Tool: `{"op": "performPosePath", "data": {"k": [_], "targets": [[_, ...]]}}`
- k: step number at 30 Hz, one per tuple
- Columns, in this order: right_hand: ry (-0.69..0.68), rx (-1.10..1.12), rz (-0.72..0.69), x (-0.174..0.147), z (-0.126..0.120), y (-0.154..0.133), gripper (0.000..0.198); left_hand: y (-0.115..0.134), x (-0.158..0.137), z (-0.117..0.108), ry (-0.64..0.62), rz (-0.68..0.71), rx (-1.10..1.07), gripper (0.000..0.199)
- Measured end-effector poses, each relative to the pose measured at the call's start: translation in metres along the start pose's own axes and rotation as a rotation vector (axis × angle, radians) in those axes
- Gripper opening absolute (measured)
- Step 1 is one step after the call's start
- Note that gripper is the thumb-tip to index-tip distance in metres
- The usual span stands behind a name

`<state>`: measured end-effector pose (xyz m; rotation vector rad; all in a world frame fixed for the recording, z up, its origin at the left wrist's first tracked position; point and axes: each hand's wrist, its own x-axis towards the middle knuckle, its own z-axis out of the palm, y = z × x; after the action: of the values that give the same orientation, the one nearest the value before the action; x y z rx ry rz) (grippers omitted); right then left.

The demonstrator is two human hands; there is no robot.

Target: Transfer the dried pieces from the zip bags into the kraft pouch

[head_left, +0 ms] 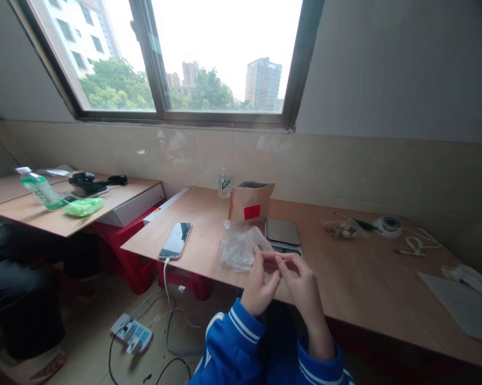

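My left hand (261, 283) is closed in a pinch at the table's front edge, its fingertips on a small clear plastic bag (262, 239). My right hand (303, 283) also pinches, fingertips meeting those of the left at the bag's edge; the fingers hide much of the grip. Something small and brownish shows by the left fingertips. More clear plastic bags (236, 249) lie in a pile just beyond the left hand. Behind the hands is a flat digital scale (283, 232), partly covered by the fingers. A brown paper pouch (250, 202) with a red label stands open behind it.
A charging phone (176, 241) lies to the left, a plastic bottle (224, 183) by the wall. Rightward are a bag of small pieces (342, 230), a screwdriver (363, 223), a white dome camera (389, 226) and a cable. A power strip (132, 333) lies below; another person sits left.
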<state>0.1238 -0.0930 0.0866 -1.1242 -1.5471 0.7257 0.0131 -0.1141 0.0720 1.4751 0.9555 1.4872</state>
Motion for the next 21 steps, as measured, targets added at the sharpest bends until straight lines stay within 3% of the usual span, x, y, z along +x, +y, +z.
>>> {"op": "performPosePath", "data": {"k": [10, 16, 18, 21], "targets": [[0.010, -0.018, -0.023, -0.001, 0.005, 0.001, 0.033, -0.007, 0.007, -0.005, 0.145, -0.075, 0.130, 0.028], [0.011, 0.198, 0.176, -0.002, 0.016, 0.005, 0.037, -0.002, 0.008, -0.009, 0.120, -0.089, 0.141, 0.030], [0.135, 0.230, 0.230, -0.001, 0.014, 0.011, 0.037, -0.004, 0.008, -0.010, 0.159, -0.094, 0.185, 0.031], [0.431, 0.263, 0.301, 0.002, 0.000, 0.026, 0.036, -0.009, 0.007, -0.015, 0.314, -0.108, 0.243, 0.031]]}}
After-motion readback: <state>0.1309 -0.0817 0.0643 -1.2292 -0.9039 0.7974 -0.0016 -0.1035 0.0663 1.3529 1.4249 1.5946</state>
